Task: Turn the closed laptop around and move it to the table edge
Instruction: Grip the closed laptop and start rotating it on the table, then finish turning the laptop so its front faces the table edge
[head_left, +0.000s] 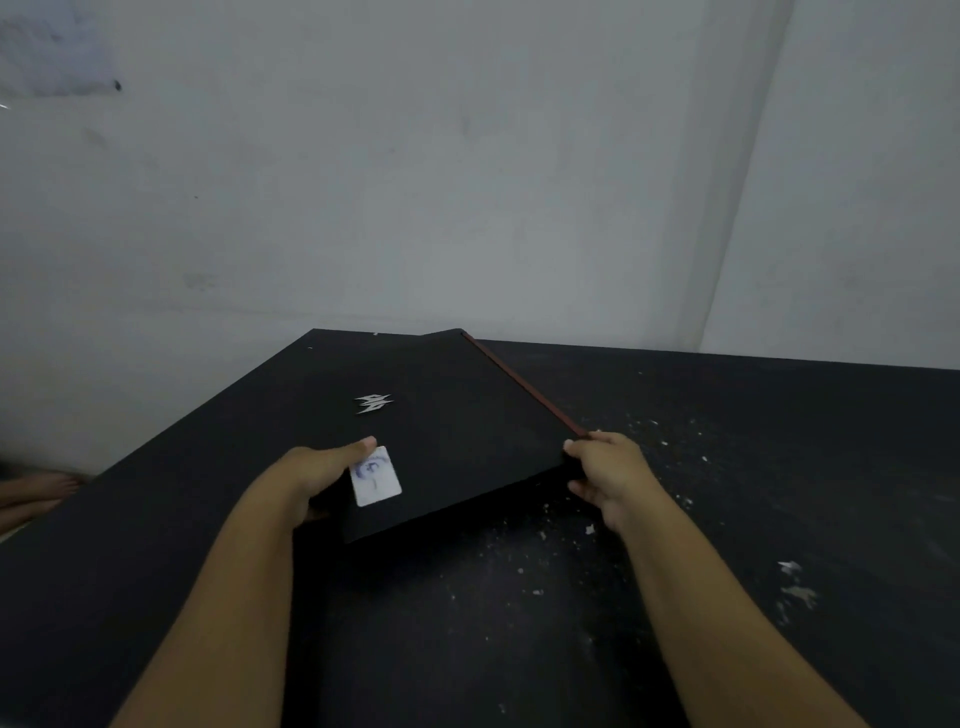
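Note:
A closed black laptop (457, 426) lies skewed on the black table (727, 467), its far corner reaching the table's back edge by the wall. Its lid carries a silver logo and a white sticker near the front-left corner, and a red strip runs along its right side. My left hand (322, 473) grips the front-left corner, thumb on the lid beside the sticker. My right hand (605, 470) holds the front-right corner, fingers wrapped around the edge. The laptop's near edge looks slightly lifted off the table.
A pale wall (467, 182) stands right behind the table, with a corner at the right. White flecks and scuffs are scattered over the tabletop's right half. The table's left edge runs diagonally; bare feet (36, 496) show on the floor beyond it.

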